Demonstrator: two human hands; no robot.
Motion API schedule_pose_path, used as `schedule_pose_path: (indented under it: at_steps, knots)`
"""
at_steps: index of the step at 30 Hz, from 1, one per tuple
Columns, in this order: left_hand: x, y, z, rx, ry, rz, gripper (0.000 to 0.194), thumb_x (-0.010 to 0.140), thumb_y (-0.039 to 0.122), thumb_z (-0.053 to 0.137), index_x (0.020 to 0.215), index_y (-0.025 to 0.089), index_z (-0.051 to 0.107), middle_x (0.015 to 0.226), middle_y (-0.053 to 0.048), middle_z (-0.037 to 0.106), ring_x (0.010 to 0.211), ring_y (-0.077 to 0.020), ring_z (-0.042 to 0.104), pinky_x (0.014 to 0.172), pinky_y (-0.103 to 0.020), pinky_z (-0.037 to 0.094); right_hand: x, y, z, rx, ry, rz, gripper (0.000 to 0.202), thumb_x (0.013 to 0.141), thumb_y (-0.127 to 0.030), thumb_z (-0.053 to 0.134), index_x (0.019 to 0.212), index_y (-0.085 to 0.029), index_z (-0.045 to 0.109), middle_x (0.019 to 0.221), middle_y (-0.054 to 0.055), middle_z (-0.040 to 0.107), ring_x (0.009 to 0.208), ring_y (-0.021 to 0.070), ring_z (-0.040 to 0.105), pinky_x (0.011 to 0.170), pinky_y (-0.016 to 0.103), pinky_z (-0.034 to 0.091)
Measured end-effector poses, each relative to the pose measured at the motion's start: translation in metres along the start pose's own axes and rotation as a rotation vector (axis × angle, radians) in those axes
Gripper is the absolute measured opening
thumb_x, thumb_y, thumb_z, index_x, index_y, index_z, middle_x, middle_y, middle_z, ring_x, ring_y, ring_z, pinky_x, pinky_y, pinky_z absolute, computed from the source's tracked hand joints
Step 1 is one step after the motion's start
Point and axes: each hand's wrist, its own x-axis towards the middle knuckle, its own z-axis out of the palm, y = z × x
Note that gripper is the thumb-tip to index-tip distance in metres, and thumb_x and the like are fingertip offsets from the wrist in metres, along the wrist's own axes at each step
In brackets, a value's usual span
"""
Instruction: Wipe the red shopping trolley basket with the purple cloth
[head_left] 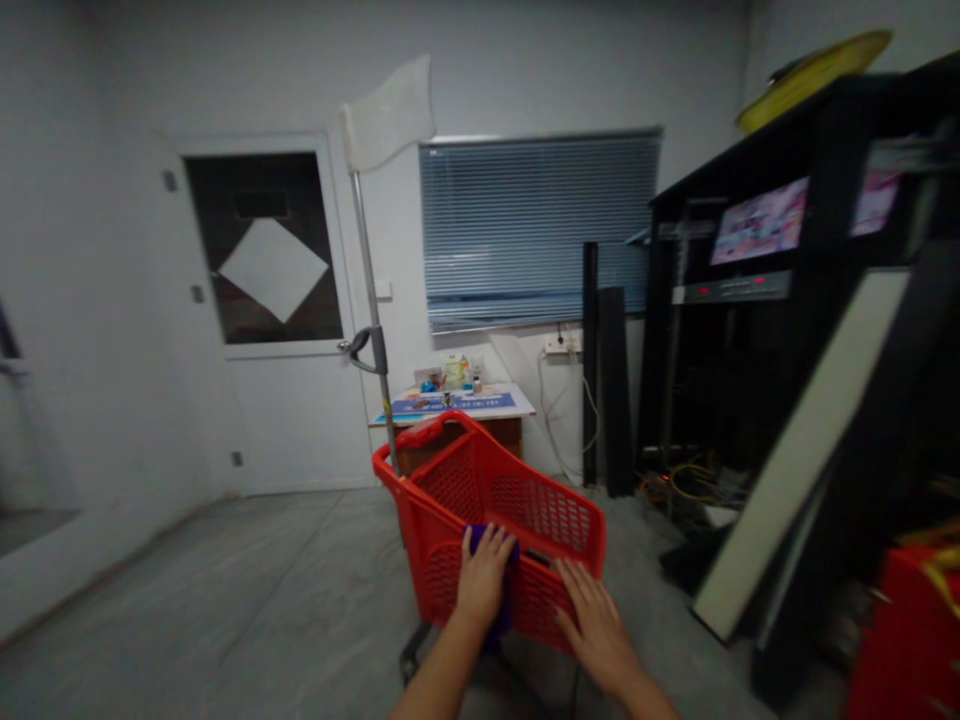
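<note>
A red plastic shopping cart [442, 545] with perforated sides stands on the floor in front of me. My left hand [484, 572] presses a purple cloth [501, 610] against the near side of the cart at its upper edge, and the cloth hangs down the outside. To the right, my right hand [594, 615] lies at the near rim with its fingers stretched out and nothing visible in it. A metal pole [367, 235] with a grey handle and a whitish flat piece on top rises from the cart's left corner.
Behind the cart is a low table [517, 400] with small items. A white door [292, 420] is at the left. On the right, a long pale board [806, 450] leans near a black rack [832, 130], with cables on the floor. A red object [896, 640] sits at lower right.
</note>
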Motion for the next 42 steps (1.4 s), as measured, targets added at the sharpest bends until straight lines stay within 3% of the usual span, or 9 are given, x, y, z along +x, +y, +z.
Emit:
schedule_pose_path:
  at_steps: [6,11,17,21,28,31,38,42]
  knots:
    - [-0.002,0.000,0.006,-0.025,0.034,-0.054,0.052,0.093,0.010,0.033,0.138,0.032,0.046,0.145,-0.001,0.047,0.139,-0.0211,0.032,0.116,-0.058,0.010,0.003,-0.018,0.006,0.015,-0.006,-0.011,0.070,0.091,-0.064,0.031,0.149,-0.024,0.026,0.154,0.002,0.029,0.143,0.0236,0.018,0.117,0.046,0.019]
    - [-0.003,0.005,0.013,-0.039,0.021,0.006,0.048,0.096,0.015,0.034,0.138,0.033,0.045,0.144,-0.001,0.048,0.139,-0.0206,0.033,0.116,-0.057,0.009,0.007,-0.033,0.008,0.007,-0.038,0.003,0.076,0.091,-0.068,0.027,0.149,-0.019,0.027,0.154,0.002,0.026,0.143,0.0229,0.018,0.118,0.043,0.016]
    - [-0.002,-0.011,-0.006,-0.013,-0.046,0.067,0.048,0.097,0.015,0.032,0.138,0.035,0.045,0.142,-0.001,0.051,0.137,-0.0208,0.037,0.116,-0.058,0.008,0.008,-0.040,0.011,0.026,-0.022,-0.010,0.071,0.091,-0.066,0.029,0.149,-0.023,0.027,0.153,0.002,0.029,0.143,0.0227,0.020,0.117,0.045,0.019]
    - [-0.002,-0.017,-0.011,-0.003,-0.023,0.018,0.046,0.096,0.015,0.033,0.136,0.034,0.047,0.142,-0.001,0.051,0.136,-0.0214,0.037,0.116,-0.058,0.009,0.010,-0.044,0.015,0.026,-0.011,-0.020,0.071,0.091,-0.065,0.030,0.148,-0.024,0.028,0.153,0.002,0.030,0.143,0.0239,0.020,0.116,0.045,0.021]
    - [-0.005,0.005,0.008,-0.024,-0.021,0.026,0.046,0.097,0.018,0.033,0.137,0.035,0.046,0.142,0.000,0.052,0.137,-0.0218,0.036,0.116,-0.057,0.009,0.010,-0.048,0.015,0.014,-0.008,-0.005,0.074,0.089,-0.068,0.031,0.148,-0.023,0.030,0.153,0.003,0.030,0.143,0.0245,0.020,0.117,0.046,0.019]
    - [-0.005,0.009,0.008,-0.019,-0.038,0.061,0.046,0.097,0.019,0.034,0.139,0.036,0.043,0.143,0.000,0.050,0.138,-0.0219,0.034,0.116,-0.056,0.008,0.009,-0.048,0.011,0.004,-0.029,0.002,0.077,0.089,-0.069,0.029,0.148,-0.019,0.031,0.153,0.003,0.029,0.143,0.0239,0.020,0.117,0.044,0.017]
    - [-0.002,-0.014,-0.006,0.013,-0.024,0.051,0.048,0.095,0.015,0.035,0.138,0.035,0.044,0.142,0.000,0.051,0.137,-0.0212,0.036,0.116,-0.056,0.007,0.006,-0.048,0.004,0.024,-0.052,-0.005,0.077,0.090,-0.069,0.029,0.149,-0.020,0.027,0.154,0.003,0.027,0.143,0.0239,0.017,0.117,0.044,0.017]
    - [-0.002,-0.014,-0.005,-0.016,0.003,-0.012,0.045,0.096,0.016,0.035,0.136,0.033,0.048,0.141,-0.001,0.052,0.137,-0.0221,0.036,0.116,-0.057,0.007,0.008,-0.049,0.007,0.014,-0.057,-0.003,0.079,0.089,-0.070,0.028,0.149,-0.019,0.026,0.155,0.003,0.025,0.144,0.0245,0.017,0.117,0.046,0.017]
